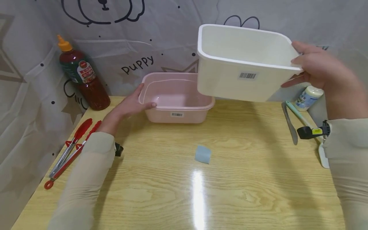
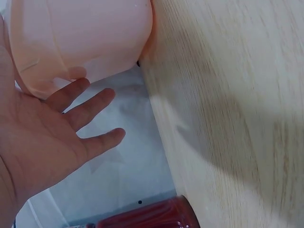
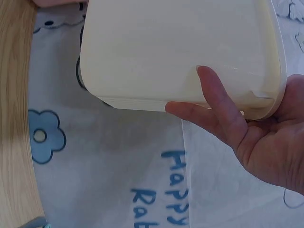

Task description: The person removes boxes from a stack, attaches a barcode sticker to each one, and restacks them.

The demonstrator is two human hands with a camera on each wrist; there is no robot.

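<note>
My right hand grips the right rim of a white plastic tub and holds it in the air above the back of the table; its thumb lies inside the rim and its fingers under the side. A pink tub stands on the wooden table below and left of it. My left hand rests with straight fingers against the pink tub's left wall; the thumb touches its front corner. In the left wrist view the fingers lie spread beside the pink tub.
A red sauce bottle stands at the back left. Red tongs lie at the left edge. A small blue sponge lies mid-table. At the right are a knife, a green-handled utensil and a small white bottle.
</note>
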